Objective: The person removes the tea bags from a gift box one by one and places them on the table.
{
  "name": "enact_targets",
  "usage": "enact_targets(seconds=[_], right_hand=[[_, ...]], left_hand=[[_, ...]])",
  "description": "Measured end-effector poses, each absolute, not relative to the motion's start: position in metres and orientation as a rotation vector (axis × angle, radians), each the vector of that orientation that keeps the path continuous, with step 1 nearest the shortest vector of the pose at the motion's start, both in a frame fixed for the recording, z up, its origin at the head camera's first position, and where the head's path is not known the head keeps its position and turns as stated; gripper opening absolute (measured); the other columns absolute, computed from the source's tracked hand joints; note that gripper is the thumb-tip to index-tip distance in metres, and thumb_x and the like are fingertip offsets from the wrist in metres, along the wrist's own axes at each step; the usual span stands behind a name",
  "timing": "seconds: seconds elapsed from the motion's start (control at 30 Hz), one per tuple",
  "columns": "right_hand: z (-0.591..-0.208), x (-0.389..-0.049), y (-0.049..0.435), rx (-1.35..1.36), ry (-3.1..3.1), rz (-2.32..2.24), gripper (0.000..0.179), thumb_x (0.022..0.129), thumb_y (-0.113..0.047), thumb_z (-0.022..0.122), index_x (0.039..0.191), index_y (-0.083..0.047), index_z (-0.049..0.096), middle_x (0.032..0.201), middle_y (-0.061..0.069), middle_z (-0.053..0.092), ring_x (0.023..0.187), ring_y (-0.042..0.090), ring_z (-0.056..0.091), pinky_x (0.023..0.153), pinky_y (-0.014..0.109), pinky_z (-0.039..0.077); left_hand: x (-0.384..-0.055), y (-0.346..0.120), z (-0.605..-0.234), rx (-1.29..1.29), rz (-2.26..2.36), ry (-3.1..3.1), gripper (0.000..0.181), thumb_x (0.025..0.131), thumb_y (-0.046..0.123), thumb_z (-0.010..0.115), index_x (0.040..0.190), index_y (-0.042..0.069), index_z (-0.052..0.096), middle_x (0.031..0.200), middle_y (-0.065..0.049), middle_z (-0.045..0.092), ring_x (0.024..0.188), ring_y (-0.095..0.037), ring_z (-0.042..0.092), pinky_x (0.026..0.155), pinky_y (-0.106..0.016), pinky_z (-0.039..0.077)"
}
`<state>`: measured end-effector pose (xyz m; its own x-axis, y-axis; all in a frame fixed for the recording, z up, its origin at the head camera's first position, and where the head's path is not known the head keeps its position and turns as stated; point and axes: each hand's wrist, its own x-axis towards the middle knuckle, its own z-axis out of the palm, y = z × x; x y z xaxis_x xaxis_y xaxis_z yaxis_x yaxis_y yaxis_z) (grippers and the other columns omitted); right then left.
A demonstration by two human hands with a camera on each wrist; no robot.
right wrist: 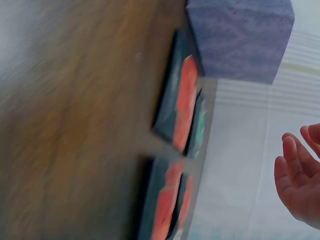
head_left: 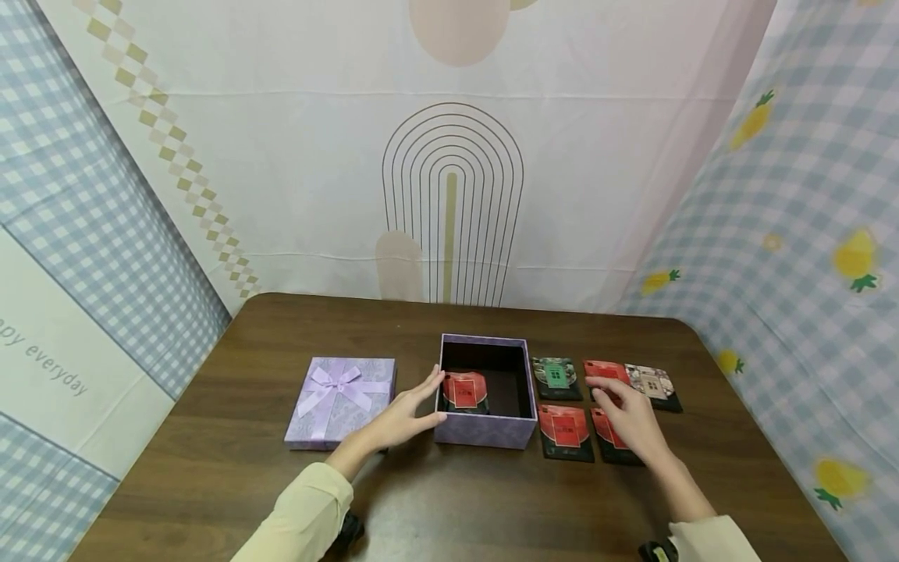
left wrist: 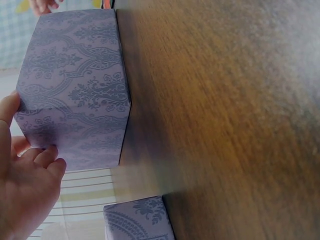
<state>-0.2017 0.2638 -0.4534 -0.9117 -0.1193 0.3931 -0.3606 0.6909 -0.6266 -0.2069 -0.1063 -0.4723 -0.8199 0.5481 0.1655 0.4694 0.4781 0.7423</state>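
Note:
My left hand [head_left: 399, 417] touches the left side of an uncovered purple patterned box [head_left: 485, 431], its thumb near the front corner and its fingers along the side. In the left wrist view the fingertips rest at the edge of the box [left wrist: 75, 75]. Inside the box lies a red-and-black packet [head_left: 465, 390]. My right hand [head_left: 632, 417] hovers over flat packets right of the box, holding nothing, fingers loosely bent. Under and near it are a front-right red packet [head_left: 608, 433], a back red packet [head_left: 605, 368] and a beige packet [head_left: 653, 384].
Close to the box's right side lie a green packet [head_left: 557, 378] and another red packet [head_left: 565, 431]. A purple lid [head_left: 330, 402] with a ribbon bow sits left of the box on the brown wooden table [head_left: 232, 484]. Patterned cloths hang behind and at both sides.

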Motion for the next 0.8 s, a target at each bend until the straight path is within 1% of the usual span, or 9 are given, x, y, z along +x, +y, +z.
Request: enact_targets(seconds=[0.07,0.23,0.33,0.47,0.57,0.67,0.73,0.8], right_hand=[[-0.45,-0.204,0.255,0.398,-2.576,1.091,0.022,0.089,-0.006,0.057,0.11,-0.001,0.064,0.102,0.016,0.066,0.078,-0.001,0.056,0.061,0.023,0.049],[-0.442,-0.21,0.233,0.452,-2.583,1.187,0.024,0.09,-0.006,0.055,0.112,-0.001,0.063,0.105,0.016,0.065,0.083,0.006,0.06,0.065,0.022,0.049],[-0.438,-0.213,0.219,0.482,-2.581,1.251,0.024,0.09,-0.003,0.054,0.113,0.001,0.062,0.107,0.018,0.064,0.081,0.014,0.061,0.064,0.023,0.049],[-0.437,-0.216,0.203,0.512,-2.568,1.28,0.024,0.09,-0.002,0.054,0.112,0.002,0.063,0.109,0.019,0.063,0.084,0.023,0.06,0.065,0.026,0.049],[-0.438,-0.219,0.194,0.525,-2.586,1.289,0.025,0.091,-0.005,0.054,0.113,0.0,0.063,0.112,0.016,0.063,0.088,0.019,0.059,0.067,0.025,0.049],[-0.439,-0.221,0.187,0.545,-2.597,1.318,0.025,0.091,-0.009,0.054,0.114,-0.003,0.063,0.112,0.014,0.063,0.079,0.015,0.058,0.063,0.023,0.048],[-0.44,-0.222,0.183,0.568,-2.594,1.33,0.025,0.091,-0.01,0.055,0.113,-0.004,0.063,0.112,0.013,0.063,0.081,0.016,0.059,0.064,0.024,0.049],[-0.441,-0.223,0.178,0.592,-2.587,1.334,0.024,0.091,-0.009,0.055,0.113,-0.003,0.063,0.111,0.013,0.063,0.086,0.02,0.06,0.067,0.027,0.05]], left_hand=[[-0.207,-0.106,-0.472,0.903,1.268,2.619,0.069,0.091,0.026,0.056,0.144,0.002,0.02,0.15,-0.015,0.009,0.133,-0.032,0.024,0.107,-0.047,0.022],[-0.206,-0.107,-0.471,0.9,1.273,2.613,0.069,0.09,0.026,0.056,0.144,0.002,0.02,0.15,-0.015,0.009,0.133,-0.032,0.024,0.107,-0.048,0.023],[-0.206,-0.106,-0.471,0.905,1.272,2.61,0.068,0.091,0.026,0.055,0.144,0.002,0.02,0.15,-0.015,0.009,0.133,-0.032,0.024,0.106,-0.049,0.023],[-0.206,-0.106,-0.471,0.905,1.268,2.615,0.068,0.091,0.026,0.055,0.144,0.002,0.021,0.15,-0.015,0.009,0.133,-0.032,0.024,0.106,-0.049,0.024],[-0.205,-0.106,-0.47,0.9,1.269,2.617,0.068,0.09,0.025,0.056,0.144,0.001,0.021,0.15,-0.015,0.01,0.133,-0.031,0.024,0.107,-0.048,0.023],[-0.205,-0.106,-0.47,0.897,1.269,2.618,0.068,0.09,0.025,0.056,0.144,0.001,0.021,0.15,-0.015,0.01,0.133,-0.031,0.024,0.107,-0.047,0.023],[-0.205,-0.106,-0.47,0.897,1.272,2.616,0.068,0.09,0.025,0.056,0.144,0.001,0.021,0.15,-0.015,0.01,0.133,-0.031,0.023,0.107,-0.048,0.023],[-0.205,-0.106,-0.47,0.897,1.274,2.611,0.068,0.091,0.025,0.056,0.144,0.001,0.02,0.15,-0.015,0.009,0.133,-0.032,0.023,0.107,-0.048,0.023]])
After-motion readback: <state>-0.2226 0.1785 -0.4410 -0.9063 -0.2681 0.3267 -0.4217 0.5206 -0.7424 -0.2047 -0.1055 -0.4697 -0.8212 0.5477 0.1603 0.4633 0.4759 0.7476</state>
